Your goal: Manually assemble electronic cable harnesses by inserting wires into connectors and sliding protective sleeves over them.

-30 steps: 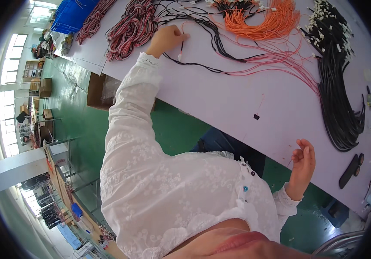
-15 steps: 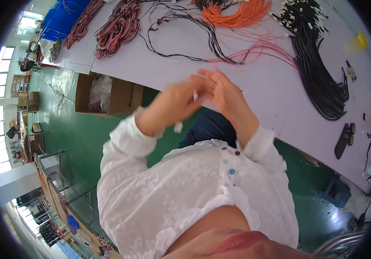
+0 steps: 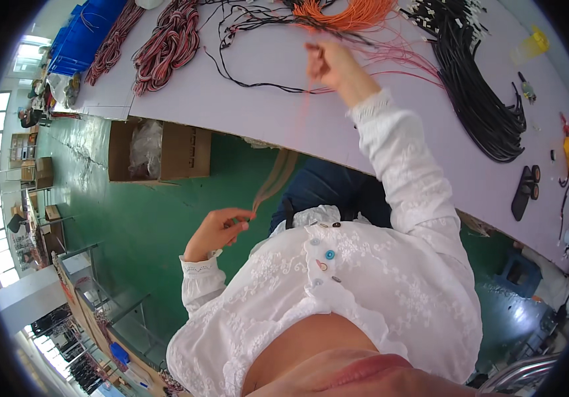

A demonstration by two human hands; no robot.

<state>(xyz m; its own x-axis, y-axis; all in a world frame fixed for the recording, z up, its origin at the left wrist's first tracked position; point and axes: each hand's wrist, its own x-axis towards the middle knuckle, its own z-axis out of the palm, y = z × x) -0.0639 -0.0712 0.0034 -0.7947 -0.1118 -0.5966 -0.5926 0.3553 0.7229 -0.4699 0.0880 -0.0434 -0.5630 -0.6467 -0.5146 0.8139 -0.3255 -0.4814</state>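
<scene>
My right hand (image 3: 336,66) is over the table, fingers curled in a pinch. A thin reddish wire, smeared by motion, seems to trail down from its fingertips. Below the table edge on the left, my left hand (image 3: 221,231) pinches the end of a thin wire (image 3: 272,184). That wire bows up toward the table edge in a blur, and I cannot tell for sure that both hands hold the same one. Beyond my right hand lie loose black wires (image 3: 264,23) and pink-red wires (image 3: 407,59). An orange wire bundle (image 3: 347,12) is at the far edge.
Twisted red-and-black wire bundles (image 3: 168,49) lie at the table's left, near a blue bin (image 3: 86,33). A thick black cable bundle (image 3: 473,99) and black scissors (image 3: 526,192) lie to the right. Under the table edge stands an open cardboard box (image 3: 188,152) holding clear plastic.
My hands were together above the table edge and have parted. The right moved forward over the table; the left drew back and down to the left with a wire.
</scene>
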